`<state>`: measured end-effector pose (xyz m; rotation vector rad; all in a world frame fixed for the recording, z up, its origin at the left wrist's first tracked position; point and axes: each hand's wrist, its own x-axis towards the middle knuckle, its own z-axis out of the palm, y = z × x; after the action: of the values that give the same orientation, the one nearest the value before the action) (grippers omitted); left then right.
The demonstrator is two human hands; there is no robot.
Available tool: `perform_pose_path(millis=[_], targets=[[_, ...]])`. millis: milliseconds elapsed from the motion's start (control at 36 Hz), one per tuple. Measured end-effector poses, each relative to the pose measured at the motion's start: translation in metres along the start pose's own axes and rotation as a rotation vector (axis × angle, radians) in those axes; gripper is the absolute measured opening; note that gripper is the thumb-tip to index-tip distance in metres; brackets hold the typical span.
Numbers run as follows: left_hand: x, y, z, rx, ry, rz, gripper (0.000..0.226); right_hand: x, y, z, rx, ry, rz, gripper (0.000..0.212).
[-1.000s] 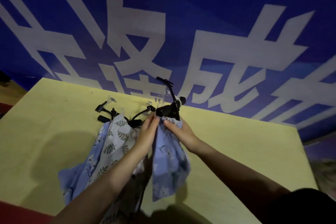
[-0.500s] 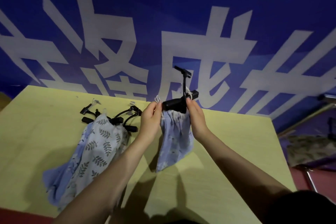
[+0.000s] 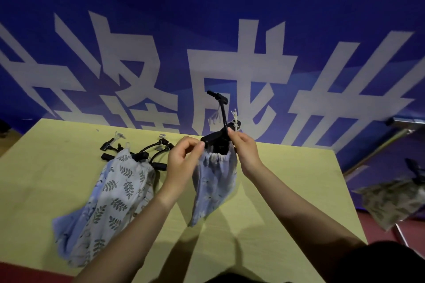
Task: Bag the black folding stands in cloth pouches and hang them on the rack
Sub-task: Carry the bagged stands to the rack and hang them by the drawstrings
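Observation:
A blue floral cloth pouch (image 3: 212,187) hangs above the yellow table (image 3: 287,190), its gathered mouth drawn around a black folding stand (image 3: 219,138) whose arm sticks up out of it. My left hand (image 3: 184,158) pinches the left side of the pouch mouth. My right hand (image 3: 243,147) pinches the right side, by the white drawstring (image 3: 234,119). Several more black folding stands (image 3: 147,156) lie on the table at the back left, partly under a pile of leaf-print pouches (image 3: 110,200).
A blue banner (image 3: 207,30) with big white characters stands right behind the table. At the far right, past the table edge, a metal rack bar (image 3: 377,145) shows, with a leaf-print bagged stand (image 3: 395,200) hanging below it.
Both hands have lifted the pouch and stand higher off the table and drawn the mouth tighter. The view has swung right, bringing the rack and hung pouch into sight.

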<state>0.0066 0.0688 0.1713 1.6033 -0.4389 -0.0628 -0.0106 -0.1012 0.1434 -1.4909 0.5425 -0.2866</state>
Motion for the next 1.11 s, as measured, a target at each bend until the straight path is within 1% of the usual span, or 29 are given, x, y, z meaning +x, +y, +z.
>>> perform_pose_path(millis=[28, 83, 111, 139, 167, 250, 333, 417, 528, 583, 667, 778, 833, 917, 1000, 1056, 1111], targets=[[-0.003, 0.003, 0.0, 0.018, -0.039, 0.037, 0.019, -0.002, -0.003, 0.002, -0.004, -0.004, 0.002, 0.079], [-0.007, 0.011, 0.003, 0.081, -0.132, 0.1, 0.024, -0.006, -0.008, 0.006, -0.003, -0.017, -0.011, 0.054], [-0.007, 0.014, 0.005, 0.116, -0.176, 0.123, 0.022, -0.008, -0.009, 0.009, 0.008, -0.021, -0.018, 0.044], [-0.007, 0.017, 0.005, 0.151, -0.211, 0.145, 0.016, -0.008, -0.009, 0.012, 0.023, -0.023, -0.02, 0.038], [-0.006, 0.018, 0.005, 0.19, -0.234, 0.166, 0.01, -0.009, -0.008, 0.014, 0.041, -0.021, -0.021, 0.037], [0.003, 0.017, -0.004, 0.333, -0.227, 0.219, 0.02, -0.01, -0.002, 0.018, 0.05, 0.0, -0.037, 0.044], [0.011, 0.016, -0.013, 0.449, -0.198, 0.291, 0.018, -0.015, 0.003, 0.017, 0.025, 0.012, -0.047, 0.052], [0.016, 0.016, -0.019, 0.555, -0.196, 0.353, 0.017, -0.019, 0.008, 0.015, -0.005, 0.044, -0.056, 0.042], [0.024, 0.017, -0.023, 0.669, -0.239, 0.515, 0.022, -0.024, 0.013, 0.012, 0.008, 0.101, -0.088, 0.035], [0.029, 0.018, -0.022, 0.643, -0.278, 0.498, 0.022, -0.029, 0.014, 0.012, 0.032, 0.106, -0.101, 0.034], [0.036, 0.018, -0.018, 0.582, -0.356, 0.397, 0.012, -0.036, 0.013, 0.013, 0.044, 0.091, -0.134, 0.034], [0.04, 0.018, -0.009, 0.585, -0.458, 0.365, 0.009, -0.045, 0.009, 0.018, 0.007, 0.053, -0.163, 0.033], [0.039, 0.017, -0.004, 0.585, -0.473, 0.307, 0.01, -0.048, 0.009, 0.018, -0.007, 0.059, -0.161, 0.034], [0.035, 0.017, -0.002, 0.624, -0.454, 0.228, 0.014, -0.05, 0.009, 0.015, -0.06, 0.066, -0.157, 0.037], [0.034, 0.021, -0.003, 0.714, -0.511, 0.248, 0.018, -0.053, 0.005, 0.009, -0.049, 0.058, -0.143, 0.038], [0.035, 0.022, -0.005, 0.721, -0.537, 0.247, 0.015, -0.055, 0.001, 0.004, 0.005, 0.058, -0.131, 0.039], [0.038, 0.023, -0.009, 0.667, -0.556, 0.185, 0.01, -0.055, -0.001, -0.002, 0.016, 0.077, -0.136, 0.039]])
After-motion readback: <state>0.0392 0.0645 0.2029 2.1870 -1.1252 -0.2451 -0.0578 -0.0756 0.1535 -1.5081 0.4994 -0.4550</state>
